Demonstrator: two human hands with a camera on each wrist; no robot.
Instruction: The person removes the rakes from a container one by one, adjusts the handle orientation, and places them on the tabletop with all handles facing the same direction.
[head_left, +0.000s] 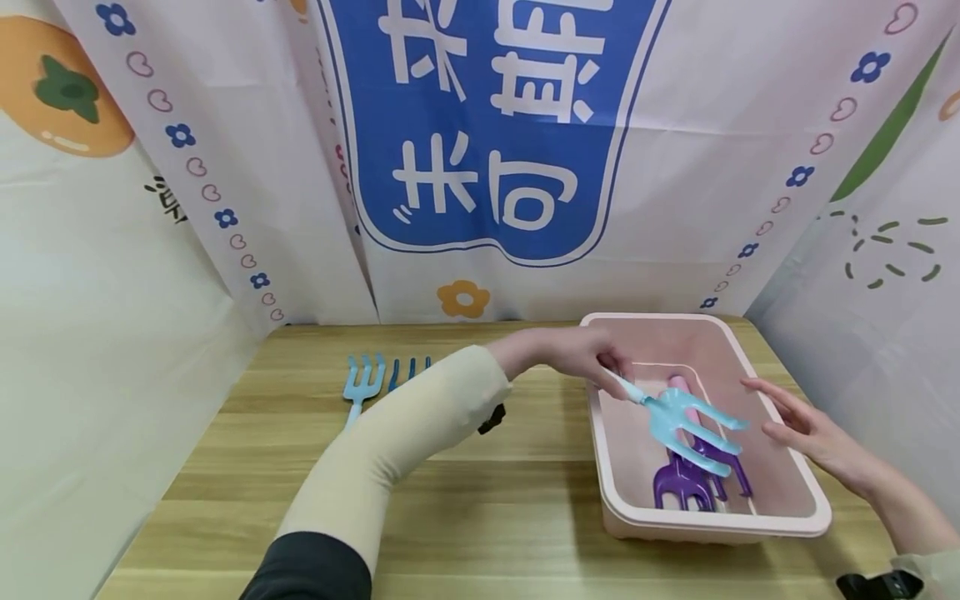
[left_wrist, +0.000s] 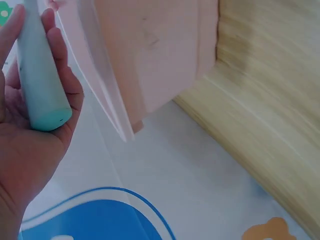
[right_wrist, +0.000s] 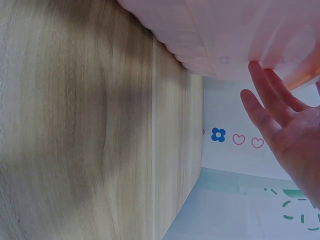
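Observation:
My left hand [head_left: 588,354] grips the handle of a light blue hand fork [head_left: 675,417] above the pink plastic bin [head_left: 622,512]. Its tines point right, over the bin's inside. In the left wrist view the pale handle [left_wrist: 42,80] lies across the palm with fingers round it. My right hand [head_left: 817,433] is at the bin's right side; in the right wrist view its nearly straight fingertips [right_wrist: 256,70] touch the outer wall. Purple hand forks [head_left: 682,479], one pink handle [head_left: 678,383] showing, lie inside the bin, partly hidden by the blue fork.
Left on the wooden table [head_left: 480,517] lie another light blue fork [head_left: 363,383] and a dark blue fork [head_left: 405,372], both partly covered by my left arm. A printed cloth [head_left: 675,208] hangs behind the table and along its sides.

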